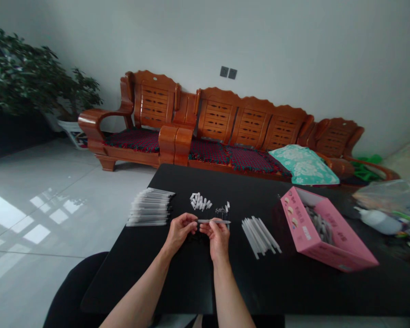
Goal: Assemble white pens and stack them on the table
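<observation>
With fingers point(190, 217) drawn into narrow pinches, holds a slim grey tube point(207, 221) roughly level above the black table point(246, 287), by the left hand point(179, 230) at its near-left end and by the right hand point(218, 238) around its middle. Cannot tell of any small part hidden inside the left pinch.

Judging by the layout, somewhere partway through: on the left, a neat row of pens point(150, 207), seemingly finished; apparently left to use, loose white caps point(200, 201) and thin dark pieces point(221, 212) beyond the hands, plus a spread of pale tubes point(260, 237) to the right. Further over, grey pieces point(323, 228) inside a pink box point(297, 223), too indistinct to identify.

Reaches forward with both forearms converging, wrists low, curled fingertips nearly facing.
</observation>
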`<state>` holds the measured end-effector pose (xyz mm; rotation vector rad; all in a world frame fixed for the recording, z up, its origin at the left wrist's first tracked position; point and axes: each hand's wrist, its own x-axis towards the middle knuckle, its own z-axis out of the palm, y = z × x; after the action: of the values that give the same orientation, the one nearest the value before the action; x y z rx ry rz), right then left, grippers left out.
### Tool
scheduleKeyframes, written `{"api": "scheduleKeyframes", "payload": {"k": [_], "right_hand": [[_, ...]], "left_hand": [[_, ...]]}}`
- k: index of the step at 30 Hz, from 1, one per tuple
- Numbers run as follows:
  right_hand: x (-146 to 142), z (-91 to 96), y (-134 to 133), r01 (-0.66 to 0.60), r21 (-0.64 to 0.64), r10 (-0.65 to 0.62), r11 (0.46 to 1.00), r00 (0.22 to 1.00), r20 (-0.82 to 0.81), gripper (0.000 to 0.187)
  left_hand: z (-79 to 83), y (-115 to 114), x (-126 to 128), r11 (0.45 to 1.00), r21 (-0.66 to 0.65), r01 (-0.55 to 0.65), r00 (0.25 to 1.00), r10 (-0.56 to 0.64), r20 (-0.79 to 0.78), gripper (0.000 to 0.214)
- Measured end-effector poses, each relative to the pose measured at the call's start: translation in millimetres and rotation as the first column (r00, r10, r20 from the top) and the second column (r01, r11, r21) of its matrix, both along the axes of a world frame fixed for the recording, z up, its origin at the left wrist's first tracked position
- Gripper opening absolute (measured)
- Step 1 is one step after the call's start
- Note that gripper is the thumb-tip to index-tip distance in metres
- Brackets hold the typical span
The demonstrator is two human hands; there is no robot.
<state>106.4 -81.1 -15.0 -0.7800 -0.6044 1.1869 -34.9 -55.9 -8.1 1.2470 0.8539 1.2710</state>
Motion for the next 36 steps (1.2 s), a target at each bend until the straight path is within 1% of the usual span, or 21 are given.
{"api": "scheduleKeyframes", "payload": {"k": [2,4,7,11,15,17,19,21,23,26,30,36], "right_hand": [[-0.2,0.6,-0.2,0.002,0.001,-0.002,1.000,1.000,0.001,0.023],[-0.6,1.4,-0.6,0.004,-0.001,-0.004,1.000,1.000,0.005,0.023],[-1.2,1.9,-1.1,0.000,0.000,0.000,1.000,1.000,0.016,0.024],[-1.2,0.8,-1.0,-0.006,0.011,0.006,1.000,0.999,0.032,0.022],[-0.9,0.0,-0.7,-0.004,0.013,0.003,1.000,1.000,0.025,0.022],[-1.0,0.0,-0.7,-0.001,0.010,0.001,1.000,1.000,0.030,0.022],[-1.3,0.2,-0.8,-0.001,0.008,0.001,1.000,0.999,0.038,0.022],[-1.7,0.6,-1.0,0.003,0.006,-0.004,1.000,0.999,0.044,0.022],[-2.2,0.8,-1.2,0.009,0.004,-0.009,1.000,0.999,0.048,0.023],[-2.5,0.8,-1.3,0.013,0.005,-0.014,1.000,0.998,0.054,0.022],[-2.4,1.0,-1.0,0.011,0.007,-0.012,1.000,0.999,0.045,0.021],[-2.5,2.5,-0.7,0.014,-0.014,-0.014,1.000,1.000,0.021,0.023]], "left_hand": [[0.6,-0.1,-0.5,1.000,0.000,-0.011,1.000,0.011,-0.016,0.031],[0.4,-0.3,-1.2,1.000,-0.002,-0.015,0.998,0.015,-0.069,0.031],[-1.3,-0.6,-1.7,1.000,-0.013,0.003,0.994,-0.005,-0.110,0.033],[-2.5,-0.7,-0.8,1.000,-0.013,-0.001,0.998,0.000,-0.069,0.029],[0.1,-1.0,-0.2,1.000,0.005,-0.006,1.000,0.006,-0.017,0.028],[0.7,-1.1,-0.7,1.000,0.011,-0.018,1.000,0.018,-0.022,0.029],[-0.2,-1.0,-1.4,1.000,0.007,-0.028,0.997,0.028,-0.065,0.028],[-2.2,-0.7,-2.0,1.000,0.000,-0.027,0.994,0.027,-0.106,0.031],[-4.1,-0.3,-2.2,1.000,-0.008,-0.017,0.993,0.016,-0.115,0.032],[-5.1,0.0,-1.6,1.000,-0.015,-0.011,0.995,0.009,-0.098,0.030],[-2.3,-0.9,0.1,1.000,-0.008,-0.011,0.998,0.011,-0.056,0.028],[3.6,-4.3,3.0,0.999,0.005,-0.048,0.999,0.048,-0.024,0.024]]}}
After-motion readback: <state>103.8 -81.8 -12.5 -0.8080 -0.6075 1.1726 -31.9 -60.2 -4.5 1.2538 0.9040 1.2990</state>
